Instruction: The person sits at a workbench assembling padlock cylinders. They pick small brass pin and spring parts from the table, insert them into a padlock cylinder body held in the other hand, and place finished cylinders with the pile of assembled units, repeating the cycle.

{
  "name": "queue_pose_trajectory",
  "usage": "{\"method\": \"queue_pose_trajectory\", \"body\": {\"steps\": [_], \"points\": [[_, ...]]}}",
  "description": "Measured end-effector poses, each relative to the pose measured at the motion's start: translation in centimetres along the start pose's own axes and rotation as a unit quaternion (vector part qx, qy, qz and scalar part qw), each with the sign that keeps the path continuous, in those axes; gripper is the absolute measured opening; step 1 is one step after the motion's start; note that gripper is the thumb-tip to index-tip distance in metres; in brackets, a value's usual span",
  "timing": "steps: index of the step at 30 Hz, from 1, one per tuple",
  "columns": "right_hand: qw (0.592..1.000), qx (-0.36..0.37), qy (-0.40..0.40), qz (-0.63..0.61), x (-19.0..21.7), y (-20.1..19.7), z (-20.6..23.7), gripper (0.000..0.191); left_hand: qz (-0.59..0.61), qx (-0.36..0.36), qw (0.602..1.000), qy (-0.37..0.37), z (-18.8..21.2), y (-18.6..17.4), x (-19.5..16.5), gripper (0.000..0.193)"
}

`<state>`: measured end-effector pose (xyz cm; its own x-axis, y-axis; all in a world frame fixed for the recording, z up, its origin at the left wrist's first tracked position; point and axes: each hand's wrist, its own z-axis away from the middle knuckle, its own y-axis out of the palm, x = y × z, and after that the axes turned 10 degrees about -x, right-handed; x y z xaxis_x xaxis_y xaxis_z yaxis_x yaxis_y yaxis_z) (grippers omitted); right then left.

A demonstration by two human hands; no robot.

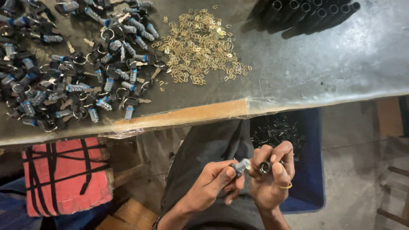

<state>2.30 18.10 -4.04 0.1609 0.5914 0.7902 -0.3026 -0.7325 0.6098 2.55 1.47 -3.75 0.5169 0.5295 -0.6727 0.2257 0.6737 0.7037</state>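
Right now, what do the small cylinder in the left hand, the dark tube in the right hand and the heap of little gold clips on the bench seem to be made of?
Small silvery cylinder in the left hand: probably bright metal, since it glints. Dark short tube in the right hand: black body with a shiny rim, metal or plastic, unclear. Heap of small gold-coloured clips: likely brass, yellow and dully shining.

Head view, steeply down, near workbench (298, 72)

Silvery lock cylinder (243, 165) beside seemingly dark sleeve (265, 167).
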Motion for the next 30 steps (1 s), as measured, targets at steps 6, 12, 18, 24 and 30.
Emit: {"method": "queue_pose_trajectory", "body": {"steps": [6, 12, 18, 24, 30], "points": [[0.997, -0.018, -0.017, 0.077, -0.3, -0.2, 0.4, 0.023, -0.270, -0.112, 0.956, 0.039, 0.4, 1.1, -1.3, 0.039], [0.982, -0.013, -0.074, 0.171, -0.4, -0.8, 0.2, 0.023, -0.488, -0.136, 0.835, 0.214, 0.8, 1.8, -2.2, 0.025], [0.890, 0.109, -0.173, 0.408, 1.4, -1.6, -0.1, 0.032, -0.580, -0.091, 0.771, 0.246, 0.7, 1.6, -1.3, 0.016], [0.877, -0.055, 0.369, 0.302, 0.2, -5.0, -1.1, 0.029, -0.699, -0.022, 0.633, 0.331, -0.7, 0.9, -0.4, 0.019], [0.878, -0.166, 0.112, 0.435, 1.0, -15.3, -1.4, 0.032, -0.685, -0.145, 0.587, 0.407, -0.6, -1.6, -8.6, 0.027]]}}
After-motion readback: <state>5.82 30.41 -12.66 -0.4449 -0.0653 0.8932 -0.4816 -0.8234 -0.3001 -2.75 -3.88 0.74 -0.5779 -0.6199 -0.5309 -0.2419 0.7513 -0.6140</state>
